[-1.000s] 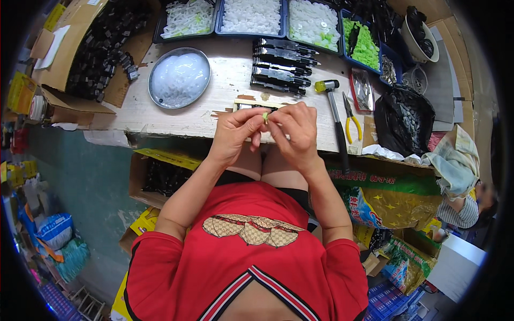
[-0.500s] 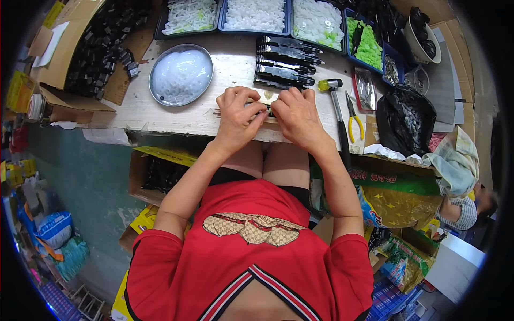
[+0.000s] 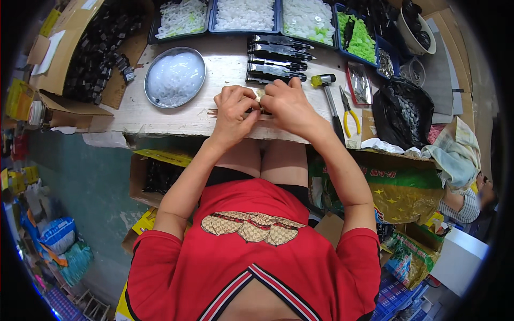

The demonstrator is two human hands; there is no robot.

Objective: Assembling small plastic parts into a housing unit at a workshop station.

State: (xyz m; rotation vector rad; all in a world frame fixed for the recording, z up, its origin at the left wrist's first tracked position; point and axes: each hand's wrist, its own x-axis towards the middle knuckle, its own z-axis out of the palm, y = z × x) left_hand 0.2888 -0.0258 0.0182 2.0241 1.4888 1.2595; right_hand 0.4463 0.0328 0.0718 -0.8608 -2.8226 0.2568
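My left hand (image 3: 234,113) is closed at the table's front edge, thumb and fingers pinched around a small dark piece that is mostly hidden. Right beside it, my right hand (image 3: 292,108) has its fingers curled down at the same spot, and what is in them cannot be made out. Just beyond the hands lies a row of long black plastic parts with metal strips (image 3: 277,58). A hammer (image 3: 327,93) with a yellow and black head rests to the right of my right hand. Next to it are pliers with yellow handles (image 3: 351,119).
A round metal dish of translucent whitish pieces (image 3: 201,63) stands left of the hands. Blue trays (image 3: 245,31) of white and green parts line the back. A carton (image 3: 80,32) of black pieces is far left; a black bag (image 3: 402,109) sits right. Another person's striped sleeve (image 3: 466,208) shows far right.
My hands have drawn closer together, the right one shifting left and its fingers curling over the work spot. The whole view has shifted slightly, with table items appearing further left.
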